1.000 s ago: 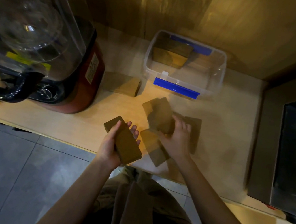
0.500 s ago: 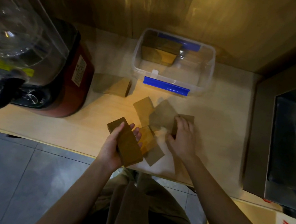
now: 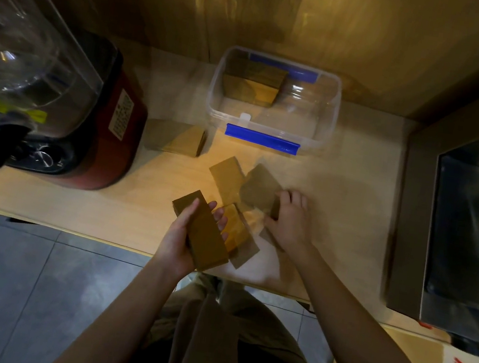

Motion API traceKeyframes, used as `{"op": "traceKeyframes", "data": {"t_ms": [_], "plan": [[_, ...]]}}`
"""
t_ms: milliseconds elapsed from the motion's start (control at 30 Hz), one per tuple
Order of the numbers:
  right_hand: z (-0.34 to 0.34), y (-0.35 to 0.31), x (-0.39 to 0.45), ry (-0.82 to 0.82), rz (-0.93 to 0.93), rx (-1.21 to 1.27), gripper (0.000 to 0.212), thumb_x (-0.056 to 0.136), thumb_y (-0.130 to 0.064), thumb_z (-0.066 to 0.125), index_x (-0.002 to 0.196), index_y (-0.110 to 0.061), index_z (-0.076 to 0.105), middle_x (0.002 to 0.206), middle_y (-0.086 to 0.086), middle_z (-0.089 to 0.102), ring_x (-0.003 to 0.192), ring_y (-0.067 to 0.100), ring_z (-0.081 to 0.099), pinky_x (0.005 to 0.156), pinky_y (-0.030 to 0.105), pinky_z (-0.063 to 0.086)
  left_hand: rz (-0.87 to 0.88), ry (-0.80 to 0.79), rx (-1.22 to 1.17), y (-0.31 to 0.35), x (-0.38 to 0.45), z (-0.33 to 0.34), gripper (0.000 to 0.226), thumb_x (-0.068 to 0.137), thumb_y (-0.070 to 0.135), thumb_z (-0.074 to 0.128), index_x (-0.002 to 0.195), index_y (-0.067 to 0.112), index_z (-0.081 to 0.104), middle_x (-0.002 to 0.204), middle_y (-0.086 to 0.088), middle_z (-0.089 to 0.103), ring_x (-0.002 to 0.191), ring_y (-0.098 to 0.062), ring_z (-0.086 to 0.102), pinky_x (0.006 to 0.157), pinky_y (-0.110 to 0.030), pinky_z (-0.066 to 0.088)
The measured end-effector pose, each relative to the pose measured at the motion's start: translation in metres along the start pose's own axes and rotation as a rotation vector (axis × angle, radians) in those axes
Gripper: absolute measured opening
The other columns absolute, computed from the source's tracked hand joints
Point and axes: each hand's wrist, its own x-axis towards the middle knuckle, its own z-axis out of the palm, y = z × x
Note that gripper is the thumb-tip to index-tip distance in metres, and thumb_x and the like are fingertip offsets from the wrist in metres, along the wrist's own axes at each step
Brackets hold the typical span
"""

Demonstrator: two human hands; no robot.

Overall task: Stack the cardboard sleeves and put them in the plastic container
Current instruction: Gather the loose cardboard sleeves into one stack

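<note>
Cardboard fills the left hand (image 3: 184,241): a thick stack of sleeves (image 3: 201,233) gripped by its long edges, thumb on one side and fingers curled round the other, tilted toward ten o'clock. Held that way its top face lies bare, probably so more sleeves can be laid on it. At three o'clock from it, the right hand (image 3: 290,218) rests palm-down on loose sleeves (image 3: 233,180) scattered over the wooden counter (image 3: 150,208), fingers bent onto one sleeve's edge; whether it has truly pinched that sleeve is too blurred to tell. Those sleeves overlap at odd angles, so each needs squaring before joining the stack. At twelve o'clock stands the clear plastic container (image 3: 331,108), lid off, with one bundle (image 3: 251,85) already inside at its far left corner. Another bundle (image 3: 175,137) lies on the counter just beside the container at ten o'clock, near a red blender (image 3: 116,132).
</note>
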Motion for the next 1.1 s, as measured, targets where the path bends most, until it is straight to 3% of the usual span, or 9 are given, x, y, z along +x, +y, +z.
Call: {"op": "traceKeyframes", "data": {"t_ms": [167, 367, 500, 600, 667, 800, 933, 1100], "plan": [[-0.004, 0.000, -0.005, 0.089, 0.002, 0.066, 0.053, 0.070, -0.029, 0.070, 0.116, -0.008, 0.054, 0.121, 0.016, 0.055, 0.114, 0.035, 0.043, 0.096, 0.043, 0.032, 0.004, 0.007, 0.018, -0.001, -0.002, 0.005, 0.043, 0.067, 0.043, 0.063, 0.102, 0.018, 0.064, 0.086, -0.001, 0.072, 0.080, -0.015, 0.068, 0.083, -0.034, 0.048], [-0.025, -0.021, -0.039, 0.308, 0.002, 0.419, 0.052, 0.064, -0.026, 0.077, 0.110, -0.009, 0.060, 0.110, 0.012, 0.061, 0.106, 0.030, 0.051, 0.089, 0.041, 0.045, 0.018, -0.034, 0.039, -0.003, -0.004, 0.012, 0.051, 0.065, 0.049, 0.062, 0.107, 0.019, 0.063, 0.094, -0.002, 0.073, 0.086, -0.015, 0.069, 0.079, -0.033, 0.055], [-0.034, -0.050, -0.075, 0.225, 0.025, 0.632, 0.052, 0.064, -0.030, 0.078, 0.111, -0.018, 0.058, 0.105, -0.006, 0.051, 0.103, 0.024, 0.053, 0.083, 0.040, 0.050, 0.051, -0.118, 0.131, -0.008, -0.009, 0.019, 0.049, 0.064, 0.057, 0.058, 0.099, 0.024, 0.068, 0.097, -0.004, 0.071, 0.088, -0.020, 0.068, 0.083, -0.040, 0.053], [-0.033, -0.065, -0.095, 0.102, 0.053, 0.721, 0.050, 0.067, -0.027, 0.077, 0.112, -0.023, 0.055, 0.111, -0.003, 0.051, 0.106, 0.021, 0.049, 0.086, 0.036, 0.047, 0.075, -0.197, 0.212, -0.012, -0.013, 0.023, 0.060, 0.045, 0.064, 0.072, 0.094, 0.029, 0.072, 0.096, -0.004, 0.075, 0.090, -0.022, 0.070, 0.074, -0.039, 0.058], [-0.029, -0.070, -0.103, 0.041, 0.035, 0.720, 0.051, 0.068, -0.029, 0.076, 0.113, -0.023, 0.053, 0.120, 0.001, 0.051, 0.109, 0.019, 0.048, 0.089, 0.035, 0.048, 0.054, -0.224, 0.183, -0.014, -0.011, 0.023, 0.068, 0.038, 0.062, 0.077, 0.096, 0.025, 0.072, 0.096, -0.002, 0.075, 0.091, -0.019, 0.069, 0.077, -0.038, 0.057], [-0.024, -0.074, -0.108, 0.032, 0.014, 0.656, 0.049, 0.067, -0.034, 0.072, 0.110, -0.020, 0.056, 0.119, 0.002, 0.051, 0.109, 0.016, 0.047, 0.092, 0.038, 0.048, 0.055, -0.313, 0.129, -0.019, -0.007, 0.023, 0.057, 0.050, 0.057, 0.076, 0.093, 0.021, 0.071, 0.091, 0.003, 0.071, 0.091, -0.011, 0.066, 0.088, -0.032, 0.052], [-0.020, -0.071, -0.110, 0.025, -0.005, 0.609, 0.049, 0.067, -0.037, 0.070, 0.110, -0.017, 0.058, 0.119, 0.004, 0.053, 0.109, 0.018, 0.048, 0.092, 0.037, 0.047, 0.032, -0.292, 0.102, -0.020, -0.004, 0.015, 0.053, 0.054, 0.052, 0.076, 0.096, 0.020, 0.069, 0.092, 0.003, 0.070, 0.093, -0.012, 0.064, 0.089, -0.031, 0.053], [-0.015, -0.068, -0.110, -0.176, -0.031, 0.580, 0.045, 0.076, -0.036, 0.069, 0.115, -0.018, 0.055, 0.126, 0.004, 0.049, 0.115, 0.018, 0.044, 0.095, 0.035, 0.045, -0.011, -0.123, 0.070, -0.021, -0.006, 0.008, 0.036, 0.071, 0.047, 0.060, 0.091, 0.018, 0.067, 0.081, 0.002, 0.069, 0.079, -0.011, 0.066, 0.074, -0.029, 0.058]]}}
